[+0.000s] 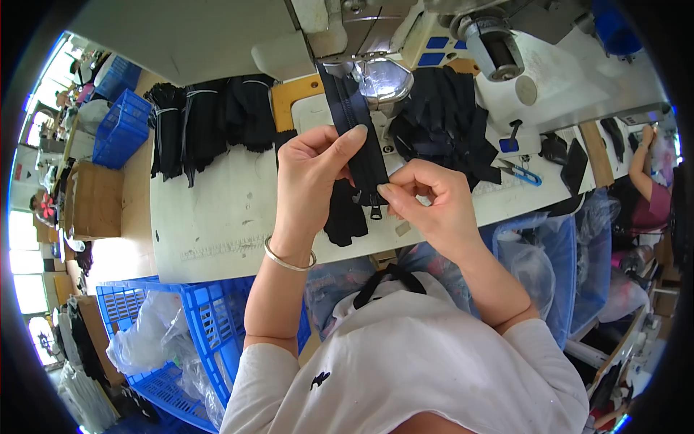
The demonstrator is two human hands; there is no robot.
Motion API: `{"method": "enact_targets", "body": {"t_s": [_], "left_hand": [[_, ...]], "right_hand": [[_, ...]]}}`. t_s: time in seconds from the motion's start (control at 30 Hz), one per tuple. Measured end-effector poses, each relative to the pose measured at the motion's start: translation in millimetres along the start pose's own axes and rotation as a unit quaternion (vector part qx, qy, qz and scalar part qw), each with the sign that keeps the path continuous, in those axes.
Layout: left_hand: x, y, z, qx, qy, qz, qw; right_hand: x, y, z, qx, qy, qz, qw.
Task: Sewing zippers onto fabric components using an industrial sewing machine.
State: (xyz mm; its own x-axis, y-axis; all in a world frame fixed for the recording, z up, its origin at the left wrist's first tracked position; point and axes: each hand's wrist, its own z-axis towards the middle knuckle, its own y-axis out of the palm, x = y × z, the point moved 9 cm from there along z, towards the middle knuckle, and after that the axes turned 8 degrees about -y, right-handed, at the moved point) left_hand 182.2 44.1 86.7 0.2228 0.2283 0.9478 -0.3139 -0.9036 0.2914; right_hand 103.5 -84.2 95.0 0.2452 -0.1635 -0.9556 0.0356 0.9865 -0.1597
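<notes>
Over the white sewing table (217, 210), your left hand (311, 181) and right hand (434, 206) pinch a soft, light, floppy dark zipper (361, 145); hold its cloth edges.

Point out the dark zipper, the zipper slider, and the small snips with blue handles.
dark zipper (359, 137), head view, on the tape above the hands.
zipper slider (375, 210), head view, on its hanging pull tab.
snips (522, 173), head view, on the blue handle.

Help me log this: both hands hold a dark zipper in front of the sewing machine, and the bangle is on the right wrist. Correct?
Not quite. The head view shows the silver bangle on the left wrist. Both hands, left hand and right hand, do hold the dark zipper before the sewing machine.
</notes>
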Motion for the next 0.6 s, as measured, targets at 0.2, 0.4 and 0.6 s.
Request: {"method": "enact_targets", "body": {"t_s": [0.2,0.4,0.6], "left_hand": [[9,6,10,0.001,-0.011,0.022,1.000],[14,6,15,-0.007,-0.006,0.040,0.999],[13,7,19,-0.016,-0.010,0.023,1.000]], "right_hand": [[4,-4,7,0.027,0.011,0.056,0.998],[6,-3,11,0.033,0.017,0.079,0.996],[6,-4,12,0.044,0.026,0.085,0.995]]}}
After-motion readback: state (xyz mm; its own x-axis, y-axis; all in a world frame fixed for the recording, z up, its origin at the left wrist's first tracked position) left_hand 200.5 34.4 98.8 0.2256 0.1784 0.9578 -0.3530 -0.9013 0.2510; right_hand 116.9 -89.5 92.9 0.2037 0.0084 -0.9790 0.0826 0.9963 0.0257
